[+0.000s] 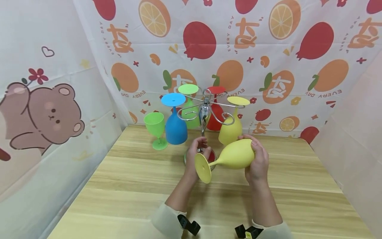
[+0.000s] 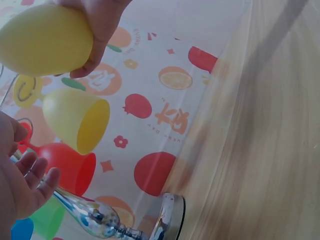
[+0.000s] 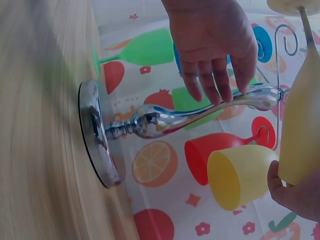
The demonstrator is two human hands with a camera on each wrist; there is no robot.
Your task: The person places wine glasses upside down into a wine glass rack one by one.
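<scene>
My right hand point(image 1: 260, 163) grips a yellow goblet point(image 1: 236, 154) by the rim end of its bowl. The goblet is tilted nearly on its side above the table, its foot pointing left. My left hand point(image 1: 194, 156) is at the post of a chrome goblet rack point(image 1: 204, 114). In the right wrist view its fingers point(image 3: 204, 82) are extended and loose, with the tips at the post. Upside down from the rack's wire arms hang a blue goblet point(image 1: 176, 127), a green goblet point(image 1: 191, 114), a red goblet point(image 1: 215, 118) and another yellow goblet point(image 1: 231, 130).
A bright green goblet point(image 1: 155, 124) stands upright on the wooden table point(image 1: 134, 199), left of the rack. The rack's round chrome base point(image 3: 95, 135) rests on the table. A fruit-print cloth point(image 1: 200, 39) hangs behind, and a bear-print cloth point(image 1: 50, 116) at the left.
</scene>
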